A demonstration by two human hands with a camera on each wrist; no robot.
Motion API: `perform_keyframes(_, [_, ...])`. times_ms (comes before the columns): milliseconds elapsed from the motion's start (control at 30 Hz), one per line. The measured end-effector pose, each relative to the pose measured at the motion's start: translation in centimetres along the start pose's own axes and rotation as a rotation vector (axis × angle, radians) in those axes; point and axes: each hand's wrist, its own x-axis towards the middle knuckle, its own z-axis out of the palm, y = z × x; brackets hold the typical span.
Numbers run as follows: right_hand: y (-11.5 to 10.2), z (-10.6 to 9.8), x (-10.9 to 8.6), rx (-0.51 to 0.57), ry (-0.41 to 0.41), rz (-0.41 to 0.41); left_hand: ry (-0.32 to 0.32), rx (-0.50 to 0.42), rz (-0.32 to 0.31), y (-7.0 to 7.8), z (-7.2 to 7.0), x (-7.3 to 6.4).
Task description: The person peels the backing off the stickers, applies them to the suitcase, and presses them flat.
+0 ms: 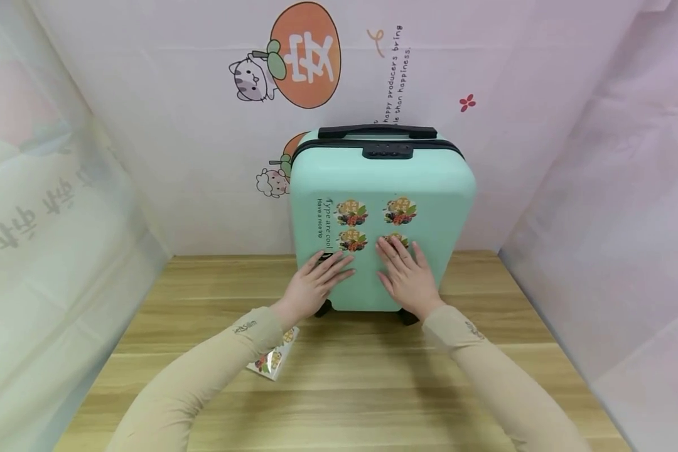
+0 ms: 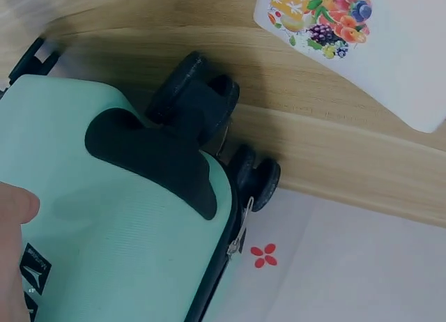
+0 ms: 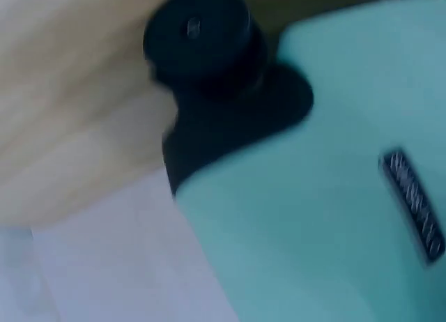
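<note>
A mint-green suitcase (image 1: pixel 441 220) stands upright on the wooden table, its black handle (image 1: pixel 377 130) on top. Several round fruit stickers sit on its front, among them an upper left sticker (image 1: pixel 352 213), an upper right sticker (image 1: pixel 400 211) and a lower left sticker (image 1: pixel 352 240). My right hand (image 1: pixel 409 276) lies flat on the front, fingertips over the lower right sticker (image 1: pixel 388 238), which is partly hidden. With fingers spread, my left hand (image 1: pixel 311 285) rests at the lower left of the case, beside the printed lettering (image 1: pixel 324 220).
A white sheet of fruit stickers (image 1: pixel 274 361) lies on the table (image 1: pixel 339 402), partly under the left sleeve. Black wheels (image 2: pixel 191 95) support the case. Behind it hangs a pale printed cloth (image 1: pixel 520 56), with more cloth at both sides.
</note>
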Motion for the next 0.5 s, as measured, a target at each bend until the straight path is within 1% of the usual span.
perform_keyframes(100, [1.1,-0.3,0.4,-0.035,-0.071,0.004,-0.024,0.021,0.000,0.0,0.1,-0.1])
perform_keyframes(167, [1.8,-0.5,0.3,-0.016,-0.118,0.037,-0.035,0.026,-0.001,-0.1,0.2,-0.2])
perform_keyframes(233, [2.2,-0.8,0.2,0.030,-0.171,0.083,-0.044,0.031,-0.002,-0.1,0.4,-0.4])
perform_keyframes(300, [2.2,-1.1,0.2,0.063,-0.211,0.123,-0.045,0.028,-0.005,-0.1,0.7,-0.6])
perform_keyframes(333, [2.1,-1.2,0.2,0.070,-0.218,0.130,-0.041,0.031,-0.006,-0.1,0.8,-0.5])
perform_keyframes(400, [1.6,-1.2,0.2,0.063,-0.216,0.103,-0.036,0.040,-0.008,0.0,0.9,-0.5])
perform_keyframes(500, [0.7,-0.8,0.4,0.006,-0.142,-0.005,-0.024,0.057,-0.012,0.2,1.1,-0.5])
